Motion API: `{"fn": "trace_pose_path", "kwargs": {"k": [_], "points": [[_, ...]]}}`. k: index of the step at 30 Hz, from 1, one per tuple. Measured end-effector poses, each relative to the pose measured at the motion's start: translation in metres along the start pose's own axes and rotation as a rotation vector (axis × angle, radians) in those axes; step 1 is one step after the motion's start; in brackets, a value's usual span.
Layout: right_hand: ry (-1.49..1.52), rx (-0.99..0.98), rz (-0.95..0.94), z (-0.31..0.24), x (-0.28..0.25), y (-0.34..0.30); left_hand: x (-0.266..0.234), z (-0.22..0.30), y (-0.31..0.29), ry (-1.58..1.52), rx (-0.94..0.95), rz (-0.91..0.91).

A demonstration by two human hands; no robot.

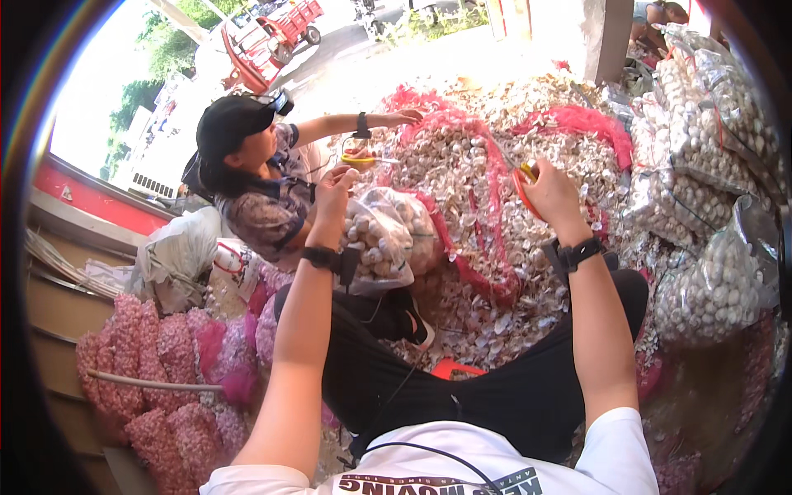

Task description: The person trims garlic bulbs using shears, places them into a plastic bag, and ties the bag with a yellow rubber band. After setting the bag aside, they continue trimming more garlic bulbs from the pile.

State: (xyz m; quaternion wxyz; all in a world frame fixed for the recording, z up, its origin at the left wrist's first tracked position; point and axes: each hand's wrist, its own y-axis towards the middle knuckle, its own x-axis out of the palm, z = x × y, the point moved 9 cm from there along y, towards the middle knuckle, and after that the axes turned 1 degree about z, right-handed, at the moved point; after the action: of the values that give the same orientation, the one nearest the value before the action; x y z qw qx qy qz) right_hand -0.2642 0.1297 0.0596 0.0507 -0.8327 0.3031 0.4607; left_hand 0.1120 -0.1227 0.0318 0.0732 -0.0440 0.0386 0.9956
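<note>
My right hand point(551, 191) grips a pair of scissors point(528, 177) with orange and yellow handles. Their blades point up and left over a heap of garlic skins and trimmings point(544, 272). My left hand point(333, 194) is raised at the heap's left side, fingers pinched together; what they hold, if anything, is too small to make out. Just beyond it, a second pair of scissors point(357, 159) with yellow and red handles appears at a co-worker's hand. That co-worker's other hand point(404, 117) reaches out over the heap. Below my left hand stands a clear bag of garlic bulbs point(375, 247).
Pink netting point(495, 285) trails over the heap. Stacked clear bags of garlic point(701, 140) rise at the right. Pink net sacks point(157, 363) lie at the lower left. A co-worker point(256, 181) in a black cap sits left; a red cart point(285, 33) stands outside.
</note>
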Motion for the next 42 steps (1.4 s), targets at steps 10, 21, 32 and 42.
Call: {"fn": "trace_pose_path", "kwargs": {"k": [10, 21, 32, 42], "points": [[-0.018, 0.002, -0.057, 0.005, 0.002, -0.014, -0.090, -0.137, -0.017, 0.339, -0.271, 0.195], [0.037, 0.055, -0.108, 0.011, 0.027, -0.022, -0.044, -0.158, -0.021, 1.057, -0.030, 0.022], [-0.233, 0.206, -0.343, 0.079, 0.155, -0.048, -0.049, -0.168, -0.009, 0.634, -0.308, -0.043], [-0.193, 0.455, -0.504, 0.115, 0.257, -0.092, -0.059, -0.137, -0.045, 0.424, -0.483, -0.216]]}}
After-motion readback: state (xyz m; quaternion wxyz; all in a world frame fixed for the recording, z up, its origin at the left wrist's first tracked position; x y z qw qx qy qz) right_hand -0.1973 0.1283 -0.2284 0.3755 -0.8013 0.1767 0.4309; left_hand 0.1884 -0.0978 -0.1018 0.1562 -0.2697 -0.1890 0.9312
